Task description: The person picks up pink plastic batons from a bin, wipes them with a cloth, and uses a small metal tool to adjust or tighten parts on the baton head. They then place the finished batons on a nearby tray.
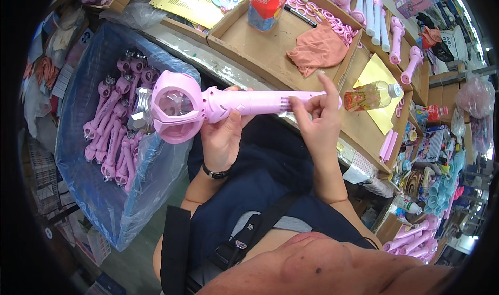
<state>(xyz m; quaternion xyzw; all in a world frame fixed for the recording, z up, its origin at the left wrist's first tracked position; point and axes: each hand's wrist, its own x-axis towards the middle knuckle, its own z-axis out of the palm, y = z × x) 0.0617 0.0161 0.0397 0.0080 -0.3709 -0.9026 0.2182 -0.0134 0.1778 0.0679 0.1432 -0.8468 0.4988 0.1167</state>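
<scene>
A pink toy wand (254,102) lies nearly level in front of me. Its round, open-framed head (179,108) encloses a clear part, and a faceted silver tip (139,113) sticks out to the left. My left hand (222,138) is closed around the wand from below, just right of the head. At the slotted end of the handle, my right hand (317,110) has its fingers apart. One fingertip overlaps the handle there, and another finger points up past it; whether they press on it I cannot tell.
Left of me, a blue plastic-lined bin (125,212) holds several similar pink wands (112,121). Ahead, a cardboard tray (244,40) holds an orange cloth (318,48), a red-labelled bottle (267,7) and pink rings. A drink bottle (371,95) lies on yellow paper to the right.
</scene>
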